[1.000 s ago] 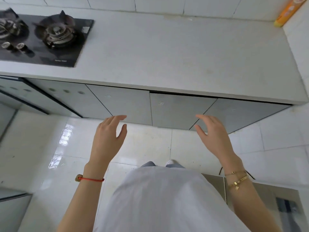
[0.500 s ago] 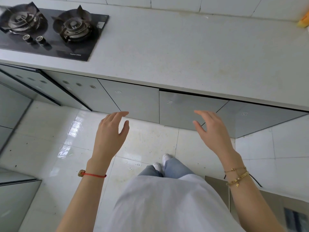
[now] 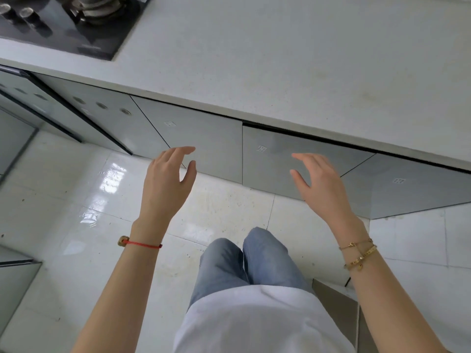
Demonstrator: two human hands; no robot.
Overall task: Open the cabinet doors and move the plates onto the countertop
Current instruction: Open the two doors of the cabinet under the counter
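L hand: left hand [image 3: 165,184] is hovering in front of the left cabinet door [image 3: 204,143], fingers spread & loosely curled, thumb apart from the rest; it's gripping nothing. Can't tell if the fingertips are touching the door or just near it.
R hand: right hand [image 3: 323,184] is hovering in front of the right cabinet door [image 3: 277,164], fingers splayed wide & a bit blurred, thumb sticking out to the left; also gripping nothing. Contact w/ the door: can't tell.
Wrists: red string bracelet [image 3: 142,244] is sitting on the L wrist; gold bracelets [image 3: 358,254] are sitting on the R wrist.
Doors: both grey doors are sitting under the countertop [image 3: 280,59] edge, meeting at a vertical seam between the 2 hands. L door is looking flush. A dark gap is showing along the top of the R door; whether it's ajar can't be told.
Other doors: another grey door [image 3: 413,184] is angling away at far right; a panel w/ 3 round holes [image 3: 102,106] is sitting to the left of the L door.
Plates: not showing anywhere in view; the cabinet's inside is hidden behind the doors.
Countertop: pale, speckled, running across the top of the view; black gas hob [image 3: 68,24] is sitting at its top-left corner w/ a burner & 2 knobs showing.
Person: standing just in front of the cabinets on the white tile floor [image 3: 76,212], wearing a white top [image 3: 254,324] & blue jeans [image 3: 249,258].
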